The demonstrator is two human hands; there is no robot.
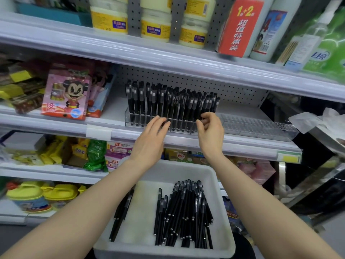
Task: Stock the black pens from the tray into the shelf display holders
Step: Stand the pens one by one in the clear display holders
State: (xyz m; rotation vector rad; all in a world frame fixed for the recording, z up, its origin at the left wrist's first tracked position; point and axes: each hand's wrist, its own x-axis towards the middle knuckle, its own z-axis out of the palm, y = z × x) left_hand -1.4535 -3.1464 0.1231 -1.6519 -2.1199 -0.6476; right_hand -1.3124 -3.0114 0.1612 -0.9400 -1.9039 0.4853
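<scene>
The left hand [149, 139] lies flat and loose on the clear holder [129, 119]. The right hand [210, 131] pinches a black pen [202, 106] standing in it.

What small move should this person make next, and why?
Probably push the black pen pinched by the right hand down into its slot: the left hand rests open against the clear holder, and the white tray still holds many loose pens.

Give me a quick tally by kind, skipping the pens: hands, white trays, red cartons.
Hands: 2, left hand open, right hand pinching a black pen
White tray: 1
Red carton: 1
Total: 4
</scene>
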